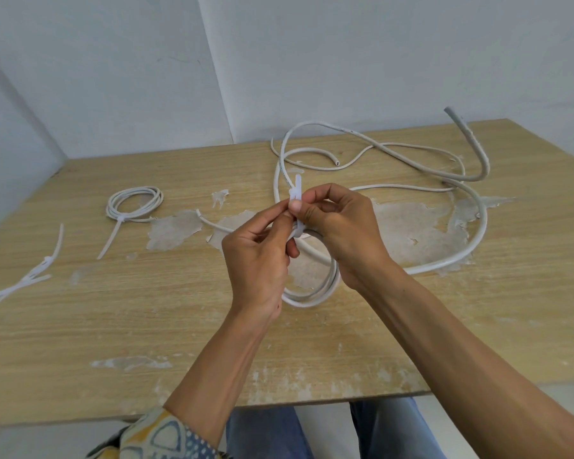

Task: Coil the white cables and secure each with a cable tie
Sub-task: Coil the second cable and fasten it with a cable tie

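Observation:
At the table's middle, my left hand and my right hand meet over a small coil of white cable. Both pinch a white cable tie looped round the coil's top, and its tail sticks up above my fingers. One loose end of this cable trails left from under my left hand. The coil's top is hidden by my hands. A finished small coil with a tie round it lies at the left.
A long thick white cable sprawls in loose loops over the right and far half of the wooden table. Spare cable ties lie near the left edge. White walls stand close behind the table.

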